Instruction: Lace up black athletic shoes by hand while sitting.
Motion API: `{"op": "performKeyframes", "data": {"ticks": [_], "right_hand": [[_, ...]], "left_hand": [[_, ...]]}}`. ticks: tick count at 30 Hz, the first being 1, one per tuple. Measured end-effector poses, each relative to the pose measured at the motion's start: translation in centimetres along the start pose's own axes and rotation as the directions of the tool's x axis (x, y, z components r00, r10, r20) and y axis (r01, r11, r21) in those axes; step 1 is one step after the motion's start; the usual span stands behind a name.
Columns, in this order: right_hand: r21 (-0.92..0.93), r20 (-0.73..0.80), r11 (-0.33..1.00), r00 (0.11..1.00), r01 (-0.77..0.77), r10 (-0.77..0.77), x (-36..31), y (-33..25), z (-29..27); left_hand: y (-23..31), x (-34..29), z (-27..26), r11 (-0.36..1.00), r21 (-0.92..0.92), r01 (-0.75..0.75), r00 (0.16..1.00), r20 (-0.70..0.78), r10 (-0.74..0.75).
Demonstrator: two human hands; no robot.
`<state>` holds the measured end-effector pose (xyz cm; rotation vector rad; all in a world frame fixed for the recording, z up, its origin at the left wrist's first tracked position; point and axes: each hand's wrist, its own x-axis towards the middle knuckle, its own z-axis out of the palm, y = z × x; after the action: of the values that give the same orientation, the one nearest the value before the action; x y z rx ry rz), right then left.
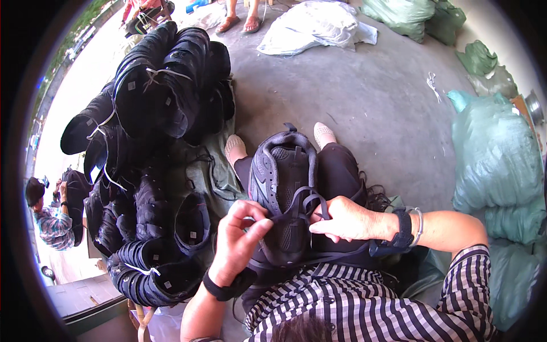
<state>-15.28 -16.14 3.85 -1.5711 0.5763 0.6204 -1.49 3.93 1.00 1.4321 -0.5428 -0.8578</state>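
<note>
My R hand pinches a dark lace; L hand near-closed, grip unclear. Black shoe btwn them, on my lap, prob. for steadiness; beyond L hand, black bundles, tied prob. for tidiness.

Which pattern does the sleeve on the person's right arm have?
The sleeve has black and pale stripes, seen best in the head view.

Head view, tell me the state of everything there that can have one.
Black shoe: opening facing up, partly laced
Lace: looped loosely above the shoe
Left hand: fingers bent, at the shoe's side
Right hand: pinching the lace
Black bundles: tied with white cord, piled up
Pale green sacks: filled, bulging
White sack: lying crumpled
</note>
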Motion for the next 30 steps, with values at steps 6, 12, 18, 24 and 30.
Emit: {"op": "performKeyframes", "data": {"ticks": [6, 12, 18, 24, 30], "right_hand": [[-0.034, -0.009, 0.999, 1.000, 0.016, -0.017, 0.3, 0.4, 0.4], [0.076, -0.099, 0.994, 0.992, 0.080, -0.073, -0.3, 0.6, 0.2], [0.111, -0.183, 0.991, 0.982, 0.076, -0.055, -1.0, 0.9, 0.3], [0.132, -0.187, 0.942, 0.941, 0.308, -0.282, 0.8, 2.1, 1.8], [0.214, -0.161, 0.959, 0.975, 0.186, -0.153, -0.2, 1.4, 1.4]], "left_hand": [[-0.3, -1.3, -1.9, 0.978, -0.201, 0.061, 0.991, 0.127, -0.035], [0.4, -0.7, -0.4, 0.990, 0.132, -0.042, 0.993, 0.115, 0.027], [1.7, -0.2, 2.1, 0.921, 0.390, -0.011, 0.996, -0.074, 0.043], [1.7, -0.3, 2.1, 0.433, 0.858, -0.276, 0.923, 0.109, 0.370], [1.6, -1.2, 2.3, 0.824, 0.567, -0.006, 0.987, -0.128, 0.095]]}}
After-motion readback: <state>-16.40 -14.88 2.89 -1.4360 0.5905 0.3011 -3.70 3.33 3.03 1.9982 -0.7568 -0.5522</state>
